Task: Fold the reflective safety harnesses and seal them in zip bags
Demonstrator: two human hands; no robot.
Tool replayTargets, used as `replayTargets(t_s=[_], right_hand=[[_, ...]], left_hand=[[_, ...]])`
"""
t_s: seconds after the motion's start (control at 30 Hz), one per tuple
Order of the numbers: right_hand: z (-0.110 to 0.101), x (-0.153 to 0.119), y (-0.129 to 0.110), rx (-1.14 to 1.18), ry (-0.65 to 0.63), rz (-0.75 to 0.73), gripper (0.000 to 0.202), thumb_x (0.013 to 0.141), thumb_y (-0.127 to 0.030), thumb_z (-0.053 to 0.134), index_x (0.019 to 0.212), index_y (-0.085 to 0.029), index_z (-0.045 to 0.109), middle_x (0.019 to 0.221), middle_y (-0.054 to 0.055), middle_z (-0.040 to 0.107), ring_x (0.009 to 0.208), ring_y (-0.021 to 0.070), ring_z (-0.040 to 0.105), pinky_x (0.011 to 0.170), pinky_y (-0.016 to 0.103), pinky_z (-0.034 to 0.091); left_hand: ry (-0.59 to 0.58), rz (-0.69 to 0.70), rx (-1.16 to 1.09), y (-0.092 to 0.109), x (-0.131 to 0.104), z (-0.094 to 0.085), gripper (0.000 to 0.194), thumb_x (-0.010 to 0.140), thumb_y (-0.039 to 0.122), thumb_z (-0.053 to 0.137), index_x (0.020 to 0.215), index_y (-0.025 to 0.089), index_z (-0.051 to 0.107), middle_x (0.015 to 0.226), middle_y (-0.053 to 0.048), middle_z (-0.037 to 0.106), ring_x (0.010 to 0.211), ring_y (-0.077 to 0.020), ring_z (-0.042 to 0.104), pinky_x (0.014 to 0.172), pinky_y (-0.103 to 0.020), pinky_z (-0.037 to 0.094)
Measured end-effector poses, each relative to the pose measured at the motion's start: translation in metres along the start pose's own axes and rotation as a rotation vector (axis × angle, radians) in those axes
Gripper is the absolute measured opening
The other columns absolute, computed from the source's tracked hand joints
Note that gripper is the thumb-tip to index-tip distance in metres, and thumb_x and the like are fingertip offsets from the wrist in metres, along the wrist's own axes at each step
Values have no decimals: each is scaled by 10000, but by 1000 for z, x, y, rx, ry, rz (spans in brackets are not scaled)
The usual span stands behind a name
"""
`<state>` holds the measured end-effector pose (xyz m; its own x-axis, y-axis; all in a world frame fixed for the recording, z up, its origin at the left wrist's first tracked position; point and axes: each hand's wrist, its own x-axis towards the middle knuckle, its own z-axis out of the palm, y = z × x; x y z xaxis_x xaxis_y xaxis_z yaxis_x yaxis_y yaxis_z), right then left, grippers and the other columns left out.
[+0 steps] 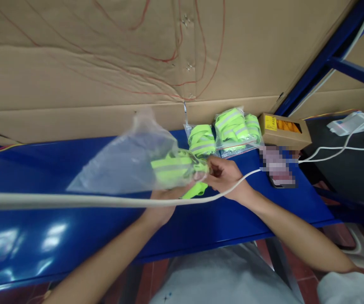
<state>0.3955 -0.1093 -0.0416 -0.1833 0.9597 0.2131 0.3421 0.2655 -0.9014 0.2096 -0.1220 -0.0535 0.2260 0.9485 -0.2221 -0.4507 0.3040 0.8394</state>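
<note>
A clear plastic bag (121,162) stands out to the left over the blue table, its closed end raised. Neon yellow-green straps with a grey stripe (173,169) lie inside its right end. My left hand (165,202) is under the bag and straps, its fingers mostly hidden by them. At the bag's right end, my right hand (224,175) has its fingers curled together by the straps; what they pinch is too small to make out. A loose green strap end (196,191) hangs between my hands.
Bagged green straps (201,139) and a fuller bag of them (232,126) sit behind my hands. A cardboard box (285,131) and a phone (280,171) are at the right. A white cable (105,200) crosses in front of the blue table (83,245).
</note>
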Motion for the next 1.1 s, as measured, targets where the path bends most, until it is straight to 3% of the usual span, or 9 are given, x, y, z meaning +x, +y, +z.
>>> replayTargets(t_s=[0.1, 0.27, 0.37, 0.47, 0.57, 0.7, 0.87, 1.0, 1.1], right_hand=[[4, -3, -2, 239, -58, -46, 345, 890, -540, 691, 969, -223, 579, 719, -39, 577, 617, 124, 561, 566, 247, 468], [8, -12, -9, -72, 112, -353, 281, 1012, -290, 576, 1286, -261, 625, 1088, 68, 670, 965, 190, 646, 869, 353, 545], [11, -16, -6, -201, 85, -453, 431, 1008, -295, 586, 1437, -276, 547, 1148, 93, 628, 1078, 225, 623, 946, 394, 540], [16, -18, 3, -333, -23, -461, 773, 948, -393, 676, 1609, -290, 289, 1300, 138, 533, 1230, 298, 540, 1017, 481, 515], [20, -20, 8, -382, -27, -468, 821, 967, -251, 623, 1639, -328, 159, 1358, 145, 470, 1300, 313, 482, 1056, 520, 491], [17, -21, 1, -304, 0, -482, 796, 922, -83, 555, 1600, -383, 264, 1502, 126, 370, 1373, 299, 448, 1073, 489, 497], [11, -19, -10, -277, -20, -538, 785, 894, -43, 545, 1568, -380, 324, 1443, 87, 533, 1358, 272, 495, 1115, 498, 454], [9, -19, -12, -270, -64, -612, 757, 933, -54, 500, 1585, -371, 283, 1503, 83, 524, 1387, 259, 490, 1123, 504, 433], [7, -19, -15, -212, -76, -579, 704, 941, -166, 582, 1568, -357, 325, 1490, 93, 527, 1392, 276, 487, 1142, 517, 413]], left_hand=[[-15, 60, -39, 9, 7, 0, 465, 748, 300, 882, 1173, 222, 709, 1180, -39, 742, 1169, -250, 668, 1020, -351, 547], [-105, 42, -101, 12, 10, -3, 541, 801, 358, 840, 1292, 247, 641, 1303, -53, 701, 1268, -277, 628, 1017, -348, 564], [-78, 14, -116, 8, 10, -5, 553, 795, 341, 847, 1295, 245, 632, 1328, -45, 689, 1264, -258, 631, 983, -309, 577], [-64, -15, -122, 5, 12, -7, 505, 783, 358, 855, 1228, 210, 667, 1273, -51, 714, 1185, -237, 672, 910, -270, 589], [-121, -42, -127, 2, 12, -7, 460, 798, 372, 842, 1199, 214, 681, 1235, -43, 725, 1154, -217, 680, 898, -260, 581], [-174, -44, -124, 1, 7, -6, 424, 821, 406, 818, 1188, 235, 692, 1209, -37, 735, 1165, -219, 673, 921, -273, 568], [-132, 23, -132, 0, 5, -10, 378, 837, 481, 786, 1135, 257, 716, 1197, -10, 741, 1193, -209, 655, 919, -264, 553], [-135, 24, -124, -3, 5, -14, 417, 807, 534, 797, 1112, 259, 719, 1200, -14, 739, 1199, -210, 653, 958, -285, 547], [-124, 8, -124, -3, 5, -14, 382, 827, 505, 788, 1109, 258, 720, 1211, -13, 736, 1210, -203, 649, 970, -272, 544]])
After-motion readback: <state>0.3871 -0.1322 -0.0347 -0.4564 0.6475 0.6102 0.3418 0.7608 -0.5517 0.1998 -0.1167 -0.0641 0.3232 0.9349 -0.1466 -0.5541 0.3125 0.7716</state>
